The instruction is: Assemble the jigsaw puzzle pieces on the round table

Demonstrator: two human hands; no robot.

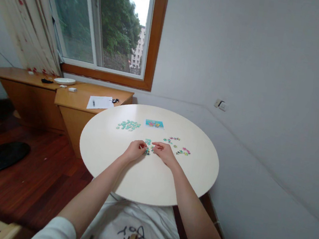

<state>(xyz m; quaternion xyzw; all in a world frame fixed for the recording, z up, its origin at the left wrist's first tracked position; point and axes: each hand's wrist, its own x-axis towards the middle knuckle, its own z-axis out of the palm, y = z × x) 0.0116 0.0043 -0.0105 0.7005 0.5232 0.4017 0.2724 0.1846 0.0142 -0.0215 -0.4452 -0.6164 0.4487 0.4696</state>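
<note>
You are handling knobbly jigsaw pieces (148, 142).
Your left hand (135, 150) and right hand (165, 152) are curling in front of the flat, rectangular card (154, 124); whether they're pinching, I cannot tell.

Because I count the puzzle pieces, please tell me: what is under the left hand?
Beside the left hand show puzzle pieces and white table; whatever it covers cannot be seen.

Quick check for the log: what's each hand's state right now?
Left hand: fingers curled in at the puzzle pieces; can't tell whether it holds one.
Right hand: fingers bent beside them; grip can't be told.
</note>
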